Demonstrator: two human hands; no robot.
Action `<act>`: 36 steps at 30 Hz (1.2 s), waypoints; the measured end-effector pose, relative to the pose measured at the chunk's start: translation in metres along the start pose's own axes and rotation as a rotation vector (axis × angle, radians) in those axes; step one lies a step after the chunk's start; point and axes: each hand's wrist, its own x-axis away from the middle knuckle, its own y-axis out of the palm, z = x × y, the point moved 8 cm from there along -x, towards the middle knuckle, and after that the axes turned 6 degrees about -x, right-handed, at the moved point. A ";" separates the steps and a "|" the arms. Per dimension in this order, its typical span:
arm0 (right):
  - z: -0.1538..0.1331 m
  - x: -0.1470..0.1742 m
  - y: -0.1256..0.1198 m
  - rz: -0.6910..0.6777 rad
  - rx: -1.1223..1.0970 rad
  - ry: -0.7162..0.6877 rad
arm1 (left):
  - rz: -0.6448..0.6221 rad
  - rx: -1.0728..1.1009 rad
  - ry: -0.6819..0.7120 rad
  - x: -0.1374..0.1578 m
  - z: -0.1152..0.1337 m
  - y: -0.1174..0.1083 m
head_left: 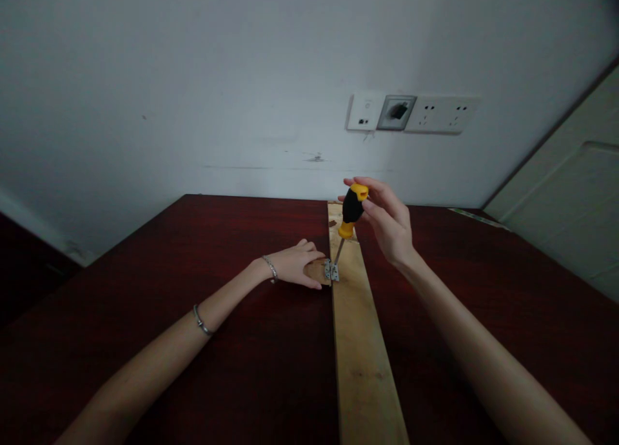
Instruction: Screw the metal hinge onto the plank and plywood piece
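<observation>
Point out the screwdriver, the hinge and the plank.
Screwdriver [351, 211]: head view, on its black grip.
Hinge [335, 274]: head view, on the leaf over the plank.
Plank [356, 326]: head view, on its top face.

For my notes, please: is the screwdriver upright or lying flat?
The screwdriver is upright but leaning: the right hand holds its handle, and its shaft slopes down to the metal hinge.

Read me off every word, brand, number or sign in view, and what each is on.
No text can be read.
Screwdriver handle: no legible lettering.
Metal hinge: too small to tell any marking.
Leftmost wall plate: a faint round mark, too small to make out.
Patterned strip at far right: too blurred to read.
</observation>
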 end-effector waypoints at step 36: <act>-0.011 -0.002 -0.003 0.076 0.161 -0.105 | 0.014 -0.002 0.005 -0.001 -0.002 0.001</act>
